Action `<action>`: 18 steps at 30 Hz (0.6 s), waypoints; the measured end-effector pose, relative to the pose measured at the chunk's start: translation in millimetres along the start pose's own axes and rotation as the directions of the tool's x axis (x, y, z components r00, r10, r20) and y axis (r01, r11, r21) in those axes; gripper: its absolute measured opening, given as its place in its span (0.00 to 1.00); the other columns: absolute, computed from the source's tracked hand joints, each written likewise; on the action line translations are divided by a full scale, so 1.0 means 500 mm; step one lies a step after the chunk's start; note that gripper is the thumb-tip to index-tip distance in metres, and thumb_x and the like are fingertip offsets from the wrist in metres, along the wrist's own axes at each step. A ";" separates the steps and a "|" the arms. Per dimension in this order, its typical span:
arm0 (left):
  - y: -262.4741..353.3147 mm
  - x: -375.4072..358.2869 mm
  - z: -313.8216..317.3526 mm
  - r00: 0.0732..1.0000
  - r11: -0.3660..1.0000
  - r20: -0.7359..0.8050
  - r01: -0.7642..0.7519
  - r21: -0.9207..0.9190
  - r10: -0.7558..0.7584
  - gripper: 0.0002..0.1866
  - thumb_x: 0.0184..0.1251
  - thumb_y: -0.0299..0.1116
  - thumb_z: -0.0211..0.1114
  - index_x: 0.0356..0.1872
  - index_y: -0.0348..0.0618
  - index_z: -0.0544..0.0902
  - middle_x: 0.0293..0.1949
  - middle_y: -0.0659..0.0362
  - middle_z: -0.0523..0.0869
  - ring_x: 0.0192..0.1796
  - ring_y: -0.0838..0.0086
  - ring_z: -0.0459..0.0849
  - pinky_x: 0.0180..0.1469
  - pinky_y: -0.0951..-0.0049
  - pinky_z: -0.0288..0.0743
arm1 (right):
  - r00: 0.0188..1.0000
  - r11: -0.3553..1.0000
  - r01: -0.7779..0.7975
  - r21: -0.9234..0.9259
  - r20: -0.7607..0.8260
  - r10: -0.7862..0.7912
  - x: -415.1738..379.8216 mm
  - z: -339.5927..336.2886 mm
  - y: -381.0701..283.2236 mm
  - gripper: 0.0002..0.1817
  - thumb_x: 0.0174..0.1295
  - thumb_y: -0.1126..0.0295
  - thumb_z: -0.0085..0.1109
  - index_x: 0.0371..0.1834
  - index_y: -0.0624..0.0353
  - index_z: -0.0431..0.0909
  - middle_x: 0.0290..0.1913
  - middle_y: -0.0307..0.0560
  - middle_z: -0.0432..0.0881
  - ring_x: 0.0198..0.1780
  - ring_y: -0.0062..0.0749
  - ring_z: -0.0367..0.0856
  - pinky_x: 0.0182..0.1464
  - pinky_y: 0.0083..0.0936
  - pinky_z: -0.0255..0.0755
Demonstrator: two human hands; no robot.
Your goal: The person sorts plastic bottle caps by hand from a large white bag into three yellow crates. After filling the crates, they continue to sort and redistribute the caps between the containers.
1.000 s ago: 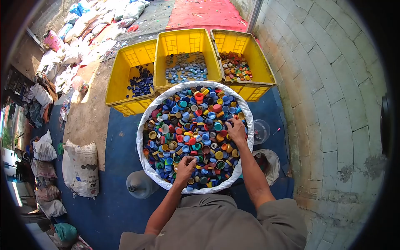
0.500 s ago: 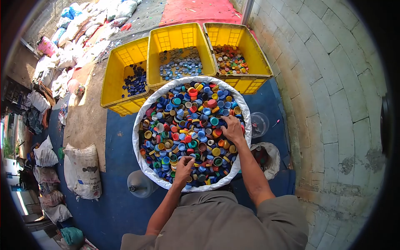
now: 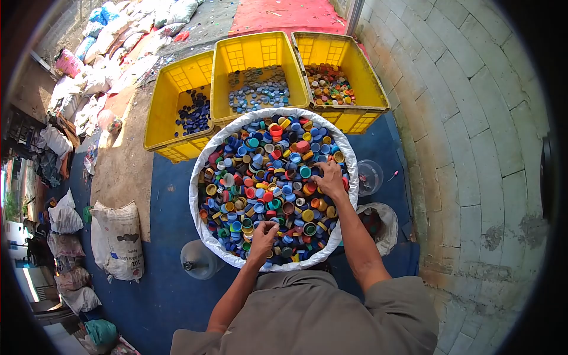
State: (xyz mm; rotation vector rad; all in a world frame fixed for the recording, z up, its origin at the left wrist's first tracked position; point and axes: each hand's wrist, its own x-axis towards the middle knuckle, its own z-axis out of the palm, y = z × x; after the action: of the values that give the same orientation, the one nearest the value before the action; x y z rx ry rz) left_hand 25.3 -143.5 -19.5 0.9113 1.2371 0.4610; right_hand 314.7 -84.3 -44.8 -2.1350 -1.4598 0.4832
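Note:
A round white sack [image 3: 200,228] with a rolled rim stands in front of me, full of mixed coloured bottle caps [image 3: 260,171]. Over its near part is my left hand [image 3: 262,239], thumb and fingertips pressed together; whatever they pinch is too small to make out. My right hand [image 3: 332,179] reaches onto the right side of the heap. Its thumb and index finger are apart, touching the caps beside a teal bottle cap [image 3: 305,171].
Beyond the sack stand three yellow crates: the left crate [image 3: 165,89] with dark blue caps, the middle crate [image 3: 222,59] with light blue caps, the right crate [image 3: 370,86] with red, orange and yellow caps. A clear jug [image 3: 203,260] lies at left; a wall [image 3: 467,148] rises at right.
My right hand's fingers have shifted slightly on the caps, with thumb and index now more spread. My left hand stays nearly in place. The whole view has shifted a little.

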 end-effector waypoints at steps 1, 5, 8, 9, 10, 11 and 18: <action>0.001 0.002 0.001 1.000 1.000 0.002 0.000 0.012 0.000 0.14 0.69 0.40 0.63 0.48 0.42 0.77 0.41 0.63 0.80 0.41 0.79 0.77 0.43 0.76 0.71 | 0.999 1.000 -0.006 0.015 -0.037 0.006 -0.003 -0.002 -0.006 0.25 0.46 0.62 0.73 0.50 0.55 0.80 0.45 0.56 0.77 0.50 0.50 0.74 0.56 0.42 0.68; 0.011 0.006 0.014 0.998 0.998 -0.002 -0.067 0.021 0.067 0.15 0.68 0.40 0.64 0.45 0.39 0.78 0.36 0.63 0.80 0.36 0.80 0.76 0.39 0.78 0.71 | 0.987 0.983 -0.032 0.180 -0.146 0.059 -0.019 -0.045 -0.029 0.21 0.49 0.65 0.72 0.45 0.61 0.79 0.40 0.49 0.79 0.43 0.38 0.79 0.48 0.34 0.73; 0.026 0.016 0.031 0.992 0.991 0.029 -0.122 0.053 0.121 0.14 0.67 0.36 0.65 0.45 0.38 0.78 0.36 0.63 0.81 0.36 0.80 0.78 0.39 0.78 0.73 | 0.966 0.780 -0.137 0.611 -0.092 0.241 -0.051 -0.070 -0.018 0.21 0.49 0.65 0.72 0.43 0.63 0.78 0.36 0.45 0.79 0.36 0.32 0.78 0.42 0.27 0.74; 0.031 0.022 0.041 0.986 0.982 0.031 -0.166 0.091 0.164 0.13 0.66 0.35 0.66 0.45 0.38 0.78 0.37 0.62 0.82 0.37 0.79 0.79 0.40 0.77 0.74 | 0.966 0.695 -0.118 0.709 -0.082 0.247 -0.063 -0.074 -0.010 0.20 0.49 0.66 0.71 0.43 0.62 0.77 0.32 0.41 0.79 0.35 0.26 0.78 0.40 0.23 0.73; 0.036 0.031 0.054 0.978 0.969 0.035 -0.210 0.128 0.207 0.13 0.65 0.34 0.66 0.45 0.37 0.77 0.37 0.60 0.83 0.37 0.79 0.80 0.40 0.76 0.74 | 0.967 0.619 -0.145 0.772 -0.022 0.254 -0.081 -0.083 0.000 0.18 0.50 0.72 0.64 0.45 0.62 0.74 0.37 0.42 0.78 0.37 0.25 0.78 0.41 0.23 0.73; 0.042 0.041 0.069 0.967 0.953 0.043 -0.254 0.164 0.250 0.14 0.65 0.33 0.67 0.45 0.37 0.77 0.37 0.59 0.84 0.38 0.78 0.81 0.41 0.76 0.75 | 0.959 0.420 -0.164 0.893 0.045 0.278 -0.103 -0.088 0.005 0.18 0.49 0.74 0.58 0.46 0.62 0.73 0.39 0.44 0.78 0.38 0.25 0.78 0.41 0.23 0.73; 0.091 0.160 0.186 0.673 0.463 0.217 -0.673 0.577 0.707 0.24 0.52 0.30 0.73 0.51 0.41 0.75 0.39 0.58 0.87 0.44 0.64 0.78 0.48 0.65 0.69 | 0.882 -0.318 -0.261 0.912 0.359 0.306 -0.270 -0.087 0.013 0.15 0.53 0.74 0.50 0.46 0.60 0.71 0.40 0.45 0.75 0.39 0.32 0.76 0.40 0.31 0.74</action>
State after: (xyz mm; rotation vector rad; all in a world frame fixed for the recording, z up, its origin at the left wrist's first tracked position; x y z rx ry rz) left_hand 144.1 -89.6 -26.5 2.0416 1.0158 0.7411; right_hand 294.9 -221.3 -12.2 -0.8748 0.0405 1.2582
